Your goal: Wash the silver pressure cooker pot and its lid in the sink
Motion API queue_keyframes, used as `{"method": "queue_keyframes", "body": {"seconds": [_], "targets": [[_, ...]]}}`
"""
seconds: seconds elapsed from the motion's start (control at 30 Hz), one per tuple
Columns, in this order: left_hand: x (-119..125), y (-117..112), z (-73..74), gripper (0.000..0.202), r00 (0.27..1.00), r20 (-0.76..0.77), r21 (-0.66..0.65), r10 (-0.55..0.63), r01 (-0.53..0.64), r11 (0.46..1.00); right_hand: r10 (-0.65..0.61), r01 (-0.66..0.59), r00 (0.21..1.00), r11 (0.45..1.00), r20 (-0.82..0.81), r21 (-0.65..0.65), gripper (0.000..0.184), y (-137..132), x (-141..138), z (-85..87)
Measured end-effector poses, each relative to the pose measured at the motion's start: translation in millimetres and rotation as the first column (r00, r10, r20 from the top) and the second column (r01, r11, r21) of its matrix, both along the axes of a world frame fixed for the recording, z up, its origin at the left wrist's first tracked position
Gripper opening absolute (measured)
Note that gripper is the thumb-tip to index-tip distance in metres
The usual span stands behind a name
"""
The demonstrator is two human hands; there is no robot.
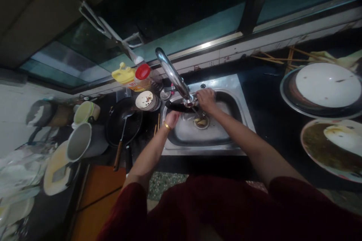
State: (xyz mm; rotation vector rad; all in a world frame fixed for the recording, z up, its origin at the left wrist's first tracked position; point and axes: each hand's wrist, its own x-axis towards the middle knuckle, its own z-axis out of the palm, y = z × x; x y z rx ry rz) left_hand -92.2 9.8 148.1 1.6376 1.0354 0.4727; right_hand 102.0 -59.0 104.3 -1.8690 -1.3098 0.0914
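My left hand, with a gold bangle at the wrist, is closed on the near side of a dark object with a curved black edge at the left of the sink. Its kind I cannot make out, as the tap and my hand hide part of it. My right hand is just right of the tap's base, fingers bent and closed; what they grip is hidden. Between my hands the chrome tap arches over the steel sink. Yellowish scraps lie in the drain.
Left of the sink are stacked bowls, a black wok with a spatula, and a grey pot. Bottles stand behind. At the right are a white bowl, a plate of dark liquid and loose chopsticks.
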Motion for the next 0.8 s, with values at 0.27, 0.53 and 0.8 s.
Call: {"method": "queue_keyframes", "body": {"seconds": [0.27, 0.53, 0.8], "targets": [[38.2, -41.6, -8.7, 0.038, 0.997, 0.029, 0.136, 0.065, -0.068, 0.988, 0.103, -0.098, 0.991, 0.993, -0.084, 0.060, 0.032, -20.6, -36.3, -3.5], [39.8, -54.8, -21.8, 0.045, 0.994, -0.034, 0.117, 0.107, -0.102, 0.988, -0.048, 0.069, 0.974, 0.994, -0.221, 0.089, 0.040, -19.9, 1.2, -23.2], [33.0, -45.3, -25.1, 0.051, 0.997, 0.025, 0.098, 0.073, -0.075, 0.992, -0.052, 0.073, 0.964, 0.995, -0.261, 0.074, 0.033, -19.6, -9.5, -18.8]]}}
